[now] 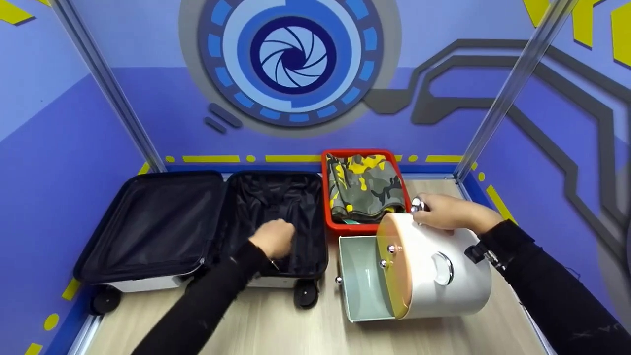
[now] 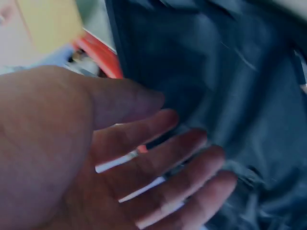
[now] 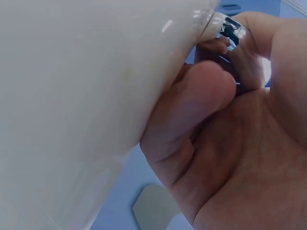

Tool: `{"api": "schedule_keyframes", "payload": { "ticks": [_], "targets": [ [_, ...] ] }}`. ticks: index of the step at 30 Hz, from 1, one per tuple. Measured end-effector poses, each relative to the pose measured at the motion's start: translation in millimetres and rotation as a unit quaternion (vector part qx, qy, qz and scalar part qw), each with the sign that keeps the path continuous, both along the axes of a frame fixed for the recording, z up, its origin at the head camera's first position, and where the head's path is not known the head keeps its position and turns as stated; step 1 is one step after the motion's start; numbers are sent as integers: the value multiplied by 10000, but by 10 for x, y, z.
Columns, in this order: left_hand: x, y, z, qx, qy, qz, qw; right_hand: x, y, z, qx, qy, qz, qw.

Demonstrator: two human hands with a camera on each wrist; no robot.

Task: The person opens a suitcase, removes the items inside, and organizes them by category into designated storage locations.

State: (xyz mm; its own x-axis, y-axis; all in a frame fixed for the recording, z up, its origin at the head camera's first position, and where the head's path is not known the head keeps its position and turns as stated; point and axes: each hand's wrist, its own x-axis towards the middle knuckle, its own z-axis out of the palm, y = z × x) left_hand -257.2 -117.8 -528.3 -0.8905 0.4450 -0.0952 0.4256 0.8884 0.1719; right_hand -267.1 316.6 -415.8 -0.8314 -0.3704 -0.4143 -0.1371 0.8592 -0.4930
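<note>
My left hand (image 1: 274, 238) is above the right half of an open black-lined suitcase (image 1: 310, 222). In the left wrist view its fingers (image 2: 158, 158) are loosely bent and hold nothing, with the dark lining behind them. My right hand (image 1: 451, 213) grips a chrome handle (image 1: 419, 203) on a white rounded drawer box (image 1: 453, 246). The right wrist view shows the fingers curled round that shiny handle (image 3: 232, 31), close against the box's smooth wall (image 3: 86, 96). A pale green drawer (image 1: 365, 281) sticks out of the box's peach-coloured front, toward the suitcase.
Behind the drawer box stands a red tray (image 1: 352, 228) with a folded camouflage cloth (image 1: 365, 187). The suitcase's other half (image 1: 157, 222) lies spread to the left, its wheels (image 1: 305, 294) toward me. Purple-blue panels (image 1: 162, 108) wall in the wooden tabletop (image 1: 276, 330).
</note>
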Motion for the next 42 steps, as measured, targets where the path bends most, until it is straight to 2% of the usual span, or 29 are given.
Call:
{"api": "schedule_keyframes", "payload": {
  "ticks": [4,9,14,17,23,26,32,33,35,37,39,40,42],
  "targets": [
    [-209,-225,-74,-274,-427,-74,9987,4,-4,-19,-24,-115,-75,9999],
    [-335,-404,-172,-591,-836,-29,9947,12,-13,-40,-33,-112,-129,9998],
    [-375,-446,-240,-915,-1368,-99,9863,24,-27,-19,-48,2,-50,10000],
    [-368,-430,-281,-959,-1579,-140,9827,20,-24,-11,-32,7,-33,10000],
    [-375,-359,-280,-1087,-1637,-330,9799,9,-8,-17,34,-25,-106,9999],
    [-413,-326,-309,-1273,-1680,-302,9771,7,-8,-25,-9,-63,-107,9999],
    [-625,-322,-577,-1673,-1995,-47,9655,9,-13,-37,-58,-113,-67,9999],
    [-725,-380,-709,-1605,-2004,-133,9664,9,-14,-33,-54,-115,-70,9999],
    [-729,-404,-704,-1505,-2006,-122,9680,6,-14,-28,-34,-101,-70,9999],
    [-697,-431,-646,-1329,-1890,-103,9729,0,-12,-23,-13,-80,-71,9999],
    [-657,-440,-541,-1092,-1797,-22,9776,-3,-12,-9,-29,-67,-69,9999],
    [-566,-396,-387,-1009,-1741,111,9795,-3,-10,-3,-21,-51,-68,10000],
    [-545,-405,-307,-704,-1471,111,9865,-1,-8,11,-33,-38,-64,10000]
  ]
}}
